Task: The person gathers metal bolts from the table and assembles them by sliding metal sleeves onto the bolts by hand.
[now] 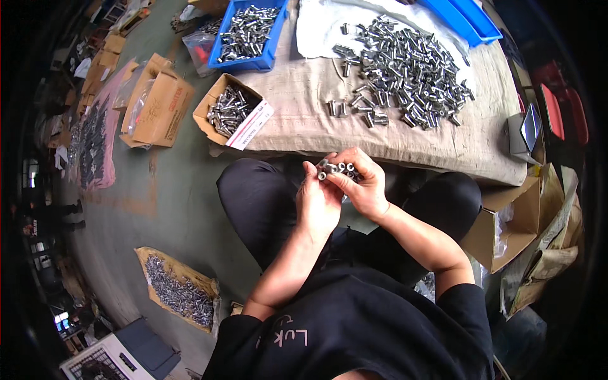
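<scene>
In front of the cloth-covered table's near edge, my two hands are close together above my lap. Several small, shiny metal sleeves (pixel 333 168) with hollow round ends are gathered between them. My left hand (pixel 318 201) cups the sleeves from the left, its thumb upright beside them. My right hand (pixel 368 185) closes round the cluster from the right, its thumb against the front ones. Fingers hide part of the bunch. On the table beyond lies a large pile of similar metal parts (pixel 405 76), partly on a white sheet (pixel 316 31).
A cardboard box of metal parts (pixel 201 114) sits at the table's left corner, with a filled blue bin (pixel 266 62) behind it. Another blue tray (pixel 465 22) lies far right. An open carton (pixel 516 218) stands at right; a cardboard tray of small parts (pixel 152 292) lies lower left.
</scene>
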Available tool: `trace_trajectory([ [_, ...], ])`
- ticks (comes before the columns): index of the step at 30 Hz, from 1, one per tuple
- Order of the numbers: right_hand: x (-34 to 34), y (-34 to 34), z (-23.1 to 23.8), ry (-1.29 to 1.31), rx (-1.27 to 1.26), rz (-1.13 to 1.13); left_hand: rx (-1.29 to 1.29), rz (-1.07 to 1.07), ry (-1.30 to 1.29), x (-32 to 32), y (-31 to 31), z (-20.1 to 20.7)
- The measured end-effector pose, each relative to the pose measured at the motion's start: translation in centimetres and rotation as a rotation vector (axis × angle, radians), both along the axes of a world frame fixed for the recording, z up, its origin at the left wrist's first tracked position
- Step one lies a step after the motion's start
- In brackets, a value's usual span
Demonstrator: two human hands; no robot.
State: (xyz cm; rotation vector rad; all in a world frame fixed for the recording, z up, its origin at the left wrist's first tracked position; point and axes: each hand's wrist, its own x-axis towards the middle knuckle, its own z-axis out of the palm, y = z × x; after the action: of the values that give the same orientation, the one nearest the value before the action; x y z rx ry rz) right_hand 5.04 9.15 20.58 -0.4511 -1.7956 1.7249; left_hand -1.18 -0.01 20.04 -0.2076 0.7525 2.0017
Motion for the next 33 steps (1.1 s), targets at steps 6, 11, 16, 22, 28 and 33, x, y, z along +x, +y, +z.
trace_trajectory([
  [6,0.6,-1.7,0.0,0.103,0.254,-0.067,-0.031,0.069,0.109,0.5,-0.4,1.8],
  [11,0.0,-4.2,-2.4,0.206,0.089,-0.198,-0.079,0.097,0.187,0.7,-1.1,1.2],
  [16,0.1,-6.0,-3.3,0.238,-0.363,-0.185,-0.284,0.146,0.348,1.5,-1.4,1.3],
  [22,0.6,-6.3,-2.8,0.259,-0.438,-0.125,-0.272,0.138,0.429,1.6,-1.9,0.0],
  [28,0.9,-6.0,-2.2,0.286,-0.143,-0.225,-0.148,0.112,0.273,2.0,-1.7,0.8],
  [33,1.6,-5.3,-1.1,0.32,-0.013,-0.235,-0.087,0.07,0.38,2.7,-1.1,1.9],
])
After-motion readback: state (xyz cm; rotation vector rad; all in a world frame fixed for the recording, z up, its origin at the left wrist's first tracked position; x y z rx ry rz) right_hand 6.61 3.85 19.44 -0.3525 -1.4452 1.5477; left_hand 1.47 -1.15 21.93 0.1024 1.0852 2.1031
